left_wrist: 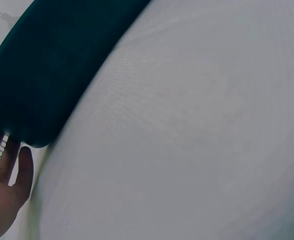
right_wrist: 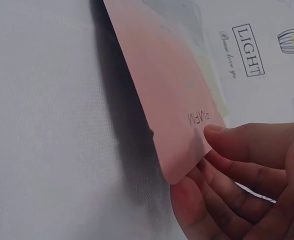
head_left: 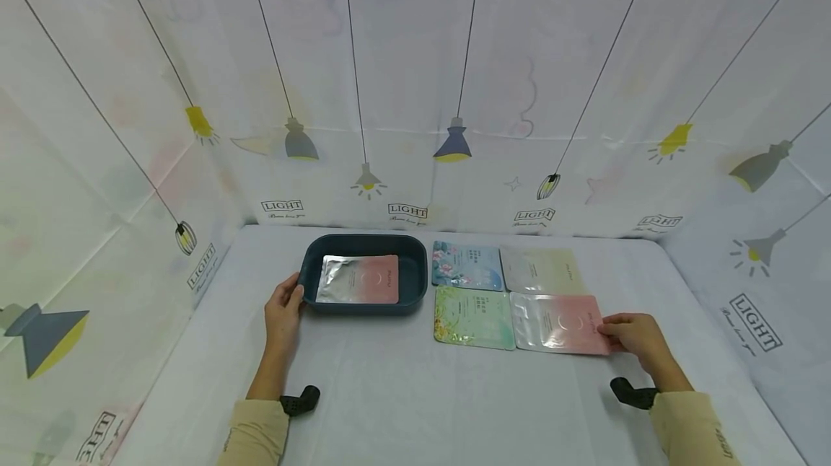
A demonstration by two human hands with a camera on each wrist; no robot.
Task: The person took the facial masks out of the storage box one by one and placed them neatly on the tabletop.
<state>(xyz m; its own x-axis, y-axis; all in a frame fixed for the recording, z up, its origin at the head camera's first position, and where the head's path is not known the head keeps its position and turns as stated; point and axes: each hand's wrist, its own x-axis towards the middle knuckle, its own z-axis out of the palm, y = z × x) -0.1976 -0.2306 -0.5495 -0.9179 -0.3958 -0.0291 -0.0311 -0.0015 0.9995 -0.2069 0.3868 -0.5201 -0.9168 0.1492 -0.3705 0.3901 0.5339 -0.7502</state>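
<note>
My right hand [head_left: 636, 338] pinches the right end of a pink and silver sheet mask packet [head_left: 565, 323], thumb on top and fingers below. In the right wrist view, that packet's pink end [right_wrist: 162, 95] is slightly raised, with a shadow beside it. A dark teal tray [head_left: 363, 311] stands to the left, with a similar pink and silver packet [head_left: 359, 280] lying inside. My left hand [head_left: 283, 311] touches the tray's left end, its fingers fairly straight in the left wrist view, where the tray [left_wrist: 62, 65] hides the fingertips in part.
Beside the tray lie a blue floral packet [head_left: 467, 265], a pale yellow packet [head_left: 544, 270] and a green packet [head_left: 474, 318], close together. A white cloth [head_left: 389, 394] covers the table. Behind it hangs a curtain [head_left: 415, 91] printed with lamps.
</note>
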